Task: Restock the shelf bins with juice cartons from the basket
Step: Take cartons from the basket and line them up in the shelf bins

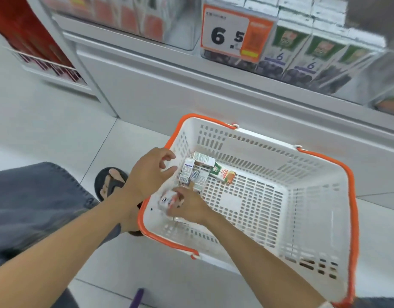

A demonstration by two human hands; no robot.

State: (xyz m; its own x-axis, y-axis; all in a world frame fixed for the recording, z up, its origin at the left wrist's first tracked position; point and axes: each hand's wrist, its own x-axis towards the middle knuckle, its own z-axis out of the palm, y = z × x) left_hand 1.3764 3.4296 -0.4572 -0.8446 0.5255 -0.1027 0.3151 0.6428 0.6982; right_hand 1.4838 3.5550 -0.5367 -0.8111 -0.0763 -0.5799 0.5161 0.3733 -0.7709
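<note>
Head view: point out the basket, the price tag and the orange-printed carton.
basket (258, 150), head view, far wall
price tag (227, 34), head view, white number field
orange-printed carton (223, 174), head view, printed top face

Roomy across the middle and right of the basket (302, 165), crowded at its left end.

Open from above over the bare slotted floor, with only the white walls and the orange handles (354, 210) lying along the rim to clear. Blocked at the left end by jumbled juice cartons (197, 174) packed into the corner, by an orange-printed carton (223, 175) jutting toward the middle, by the left hand (150, 172) over the rim, and by the right hand (188, 207) inside, gripping a small carton (167, 200). Higher up, closed off by a shelf bin (369, 85) filled across its front and partly masked by a price tag (233, 34).
</note>
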